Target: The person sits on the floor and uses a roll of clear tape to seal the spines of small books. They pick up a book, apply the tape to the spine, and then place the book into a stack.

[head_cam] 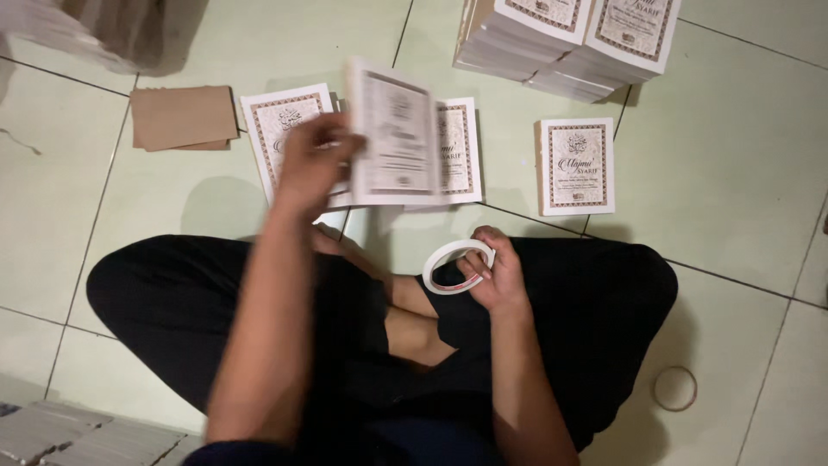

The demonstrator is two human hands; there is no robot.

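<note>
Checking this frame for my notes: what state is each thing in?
Left hand: raised, gripping a booklet.
Held booklet: lifted, blurred.
Right hand: holding a tape roll.
Tape roll: held over the lap.
Single booklet: flat, closed.
Booklet stacks: piled.
Brown envelopes: flat.
Empty ring: lying on the floor.

Dim overhead light, soft shadows on the tiles, motion blur smearing the left hand [312, 161].

Left hand [312, 164] raised; right hand [493, 274] curled
</note>
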